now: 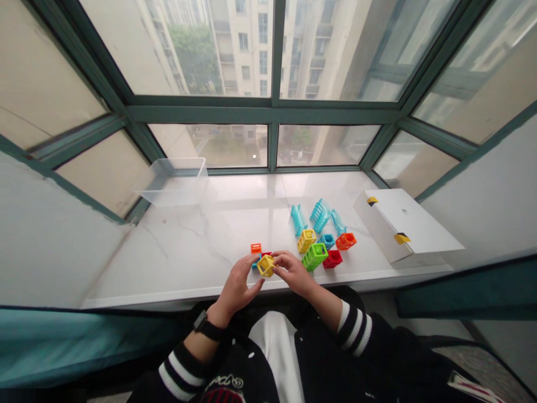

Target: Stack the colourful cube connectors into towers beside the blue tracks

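Head view: yellow cage block (pixel 265 265) gripped between both hands, just above sill's front edge. Left hand (pixel 237 282) curled around block's left side; right hand (pixel 293 273) pinching its right side. Green cage block (pixel 314 257) and red cage block (pixel 332 258) just beyond right hand on marble windowsill (pixel 168 257); clear plastic bin (pixel 174 182) well left.

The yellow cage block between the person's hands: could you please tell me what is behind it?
Behind the yellow cage block, held in the left hand and right hand, sit an orange block, a red piece and a blue piece, the last two mostly covered.
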Motion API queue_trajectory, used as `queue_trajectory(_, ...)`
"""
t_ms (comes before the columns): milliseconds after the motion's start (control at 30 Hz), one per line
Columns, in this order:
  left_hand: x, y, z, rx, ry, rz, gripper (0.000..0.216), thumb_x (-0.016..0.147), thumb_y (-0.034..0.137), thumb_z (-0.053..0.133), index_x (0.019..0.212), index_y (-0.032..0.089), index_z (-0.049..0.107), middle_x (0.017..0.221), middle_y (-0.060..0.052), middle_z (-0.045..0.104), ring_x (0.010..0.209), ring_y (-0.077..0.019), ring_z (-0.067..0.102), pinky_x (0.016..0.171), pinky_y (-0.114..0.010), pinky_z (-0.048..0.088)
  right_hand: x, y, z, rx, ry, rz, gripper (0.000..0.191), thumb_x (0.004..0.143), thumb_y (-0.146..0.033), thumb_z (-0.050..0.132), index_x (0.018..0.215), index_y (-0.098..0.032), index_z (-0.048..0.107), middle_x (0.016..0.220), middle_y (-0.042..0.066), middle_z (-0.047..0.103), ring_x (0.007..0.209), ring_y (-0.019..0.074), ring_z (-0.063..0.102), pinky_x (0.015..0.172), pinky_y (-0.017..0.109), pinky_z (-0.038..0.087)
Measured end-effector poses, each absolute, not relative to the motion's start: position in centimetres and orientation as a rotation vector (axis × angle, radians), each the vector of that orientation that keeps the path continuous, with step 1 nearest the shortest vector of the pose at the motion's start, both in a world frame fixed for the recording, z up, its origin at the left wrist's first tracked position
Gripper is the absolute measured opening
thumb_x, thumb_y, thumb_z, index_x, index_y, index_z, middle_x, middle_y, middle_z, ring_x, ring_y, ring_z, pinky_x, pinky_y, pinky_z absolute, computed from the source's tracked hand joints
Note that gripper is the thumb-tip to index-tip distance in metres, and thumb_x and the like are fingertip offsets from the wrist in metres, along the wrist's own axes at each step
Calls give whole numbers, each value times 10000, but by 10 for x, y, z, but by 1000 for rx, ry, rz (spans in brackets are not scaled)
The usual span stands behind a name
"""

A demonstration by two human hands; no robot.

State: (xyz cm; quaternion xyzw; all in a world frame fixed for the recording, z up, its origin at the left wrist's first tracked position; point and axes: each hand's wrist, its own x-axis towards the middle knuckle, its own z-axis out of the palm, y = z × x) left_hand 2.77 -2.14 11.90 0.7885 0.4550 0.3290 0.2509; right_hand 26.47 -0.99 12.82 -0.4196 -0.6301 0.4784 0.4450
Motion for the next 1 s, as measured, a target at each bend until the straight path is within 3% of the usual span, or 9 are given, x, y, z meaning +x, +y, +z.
queue_trajectory(200, 51, -23, 130, 1765, 1182, 1031, 514, 943, 433, 702, 1403, 257, 554, 1384, -116, 687, 1277, -282, 671, 1128, -462, 531, 254, -9, 134, -967, -1386, 1327, 288, 923, -485, 725, 949, -225, 603, 1288, 103, 646, 1197, 241, 693, 1051, 428, 575)
queue_trajectory(367, 62, -18, 136, 1661, 1092, 1060, 528, 948, 453, 707, 1413, 250, 558, 1392, -125, 684, 1247, -284, 690, 1079, -444, 565, 262, -6, 144, -1078, -1467, 1194, 411, 884, -386, 767, 1201, -241, 550, 1160, 71, 701, 1076, 218, 732, 1013, 424, 600)
queue_trajectory(533, 67, -14, 136, 1502, 1020, 1129, 487, 934, 451, 749, 1339, 237, 583, 1322, -114, 700, 1160, -264, 718, 1040, -454, 585, 268, -5, 154, -1140, -1609, 1019, 571, 889, -297, 756, 1409, -258, 524, 1229, 83, 666, 1085, 213, 707, 1021, 427, 604)
queue_trajectory(767, 75, -8, 134, 1382, 984, 1157, 480, 898, 450, 797, 1289, 243, 613, 1260, -85, 704, 1067, -228, 723, 1001, -434, 591, 280, 1, 169, -1148, -1731, 975, 509, 881, -286, 769, 1364, -271, 606, 1275, 90, 651, 1064, 228, 716, 986, 436, 629)
queue_trajectory(1000, 96, 1, 145, 1414, 927, 1099, 513, 877, 470, 816, 1292, 246, 612, 1192, -82, 707, 1015, -212, 710, 930, -389, 596, 317, 1, 195, -1144, -1825, 968, 575, 870, -334, 802, 1407, -286, 602, 1298, 82, 689, 1089, 238, 721, 997, 433, 621)
